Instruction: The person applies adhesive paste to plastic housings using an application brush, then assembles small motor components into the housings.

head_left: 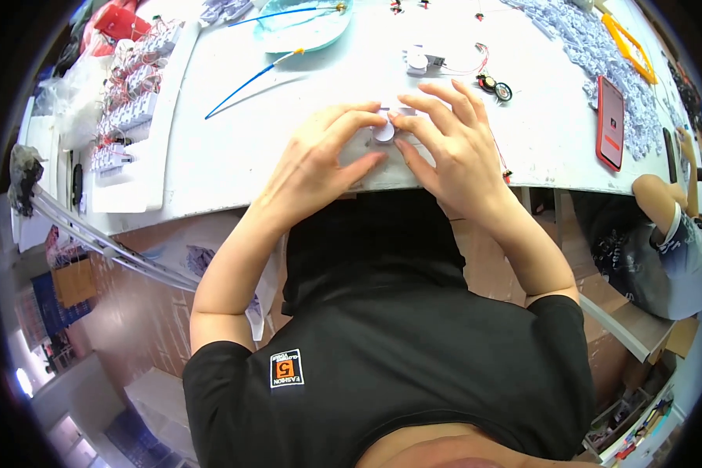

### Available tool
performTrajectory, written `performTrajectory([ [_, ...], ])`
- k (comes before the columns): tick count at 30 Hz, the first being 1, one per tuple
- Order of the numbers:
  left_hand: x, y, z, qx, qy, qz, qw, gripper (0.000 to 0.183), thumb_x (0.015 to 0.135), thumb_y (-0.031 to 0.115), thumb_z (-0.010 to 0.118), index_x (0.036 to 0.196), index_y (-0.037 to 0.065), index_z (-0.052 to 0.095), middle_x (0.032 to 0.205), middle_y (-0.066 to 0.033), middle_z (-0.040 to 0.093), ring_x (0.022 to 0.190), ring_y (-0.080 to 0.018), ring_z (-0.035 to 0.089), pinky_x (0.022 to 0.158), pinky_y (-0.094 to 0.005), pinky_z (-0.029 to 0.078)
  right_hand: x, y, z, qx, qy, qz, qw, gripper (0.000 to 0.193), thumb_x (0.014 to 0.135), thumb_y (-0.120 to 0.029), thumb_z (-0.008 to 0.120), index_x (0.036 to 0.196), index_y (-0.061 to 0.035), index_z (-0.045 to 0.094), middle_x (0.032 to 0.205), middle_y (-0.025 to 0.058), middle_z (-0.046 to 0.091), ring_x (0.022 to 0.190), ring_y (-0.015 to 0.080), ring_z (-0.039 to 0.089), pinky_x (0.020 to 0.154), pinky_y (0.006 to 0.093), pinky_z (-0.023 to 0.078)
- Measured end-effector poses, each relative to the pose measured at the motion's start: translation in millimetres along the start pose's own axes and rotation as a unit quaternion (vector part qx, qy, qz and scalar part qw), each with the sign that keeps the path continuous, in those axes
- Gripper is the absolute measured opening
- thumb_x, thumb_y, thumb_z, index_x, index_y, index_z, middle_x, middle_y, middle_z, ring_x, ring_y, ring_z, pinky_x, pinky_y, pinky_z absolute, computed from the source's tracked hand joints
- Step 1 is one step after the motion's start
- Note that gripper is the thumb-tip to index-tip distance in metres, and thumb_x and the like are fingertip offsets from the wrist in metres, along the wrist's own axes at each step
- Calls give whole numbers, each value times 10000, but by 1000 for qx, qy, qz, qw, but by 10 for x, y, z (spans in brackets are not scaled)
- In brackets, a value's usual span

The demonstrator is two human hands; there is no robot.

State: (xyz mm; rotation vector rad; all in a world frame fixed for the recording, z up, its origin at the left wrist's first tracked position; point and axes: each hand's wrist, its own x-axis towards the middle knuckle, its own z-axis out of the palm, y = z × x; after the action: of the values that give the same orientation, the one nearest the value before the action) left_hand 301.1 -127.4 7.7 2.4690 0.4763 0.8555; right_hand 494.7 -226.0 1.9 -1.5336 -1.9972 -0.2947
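Note:
At the near edge of the white table a small white plastic part with a round disc lies between my two hands. My left hand curves round its left side, index fingertip against the top edge and thumb a little apart below. From the other side my right hand pinches at it with index finger and thumb, the other fingers raised and spread. The fingertips hide part of it. Just beyond the right hand sits a similar white unit with wires, beside a small round black speaker.
A white tray of wired white units stands at the left. Farther back are a pale blue dish and blue brushes. A red phone lies right, before a heap of small grey-white parts. Another person sits at the right.

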Motion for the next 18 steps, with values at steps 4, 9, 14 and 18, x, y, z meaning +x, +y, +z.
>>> performTrajectory([
  [4, 43, -61, 58, -48, 18, -25, 998, 293, 814, 99, 787, 1087, 48, 692, 1141, -117, 699, 1032, -284, 686, 887, -363, 554, -2, -21, -12, 21, -2, 25, 999, 347, 796, -142, 747, 1131, -83, 680, 1159, 62, 657, 1236, 267, 528, 1110, 494, 349],
  [9, 79, -98, -8, -173, -9, -135, 976, 342, 820, 111, 805, 1122, 18, 674, 1070, -108, 721, 942, -224, 712, 825, -330, 563, 67, 44, 94, 56, -10, 51, 997, 358, 795, -112, 747, 1140, -66, 664, 1080, 74, 675, 1110, 274, 584, 969, 421, 461],
  [14, 14, 13, -84, -125, 18, -118, 985, 329, 802, 53, 803, 1107, 15, 684, 1007, -95, 718, 901, -221, 704, 787, -322, 561, 66, 24, 149, 163, 8, 81, 983, 290, 777, -70, 756, 1052, -38, 672, 972, 88, 690, 959, 287, 623, 834, 380, 519],
  [18, -89, -31, -53, -51, 42, -17, 998, 360, 765, -10, 793, 1106, 26, 682, 963, -93, 699, 865, -257, 683, 754, -343, 552, 59, 28, 190, 203, -2, 43, 978, 271, 754, -60, 772, 1005, -33, 674, 932, 98, 685, 964, 304, 638, 882, 400, 529],
])
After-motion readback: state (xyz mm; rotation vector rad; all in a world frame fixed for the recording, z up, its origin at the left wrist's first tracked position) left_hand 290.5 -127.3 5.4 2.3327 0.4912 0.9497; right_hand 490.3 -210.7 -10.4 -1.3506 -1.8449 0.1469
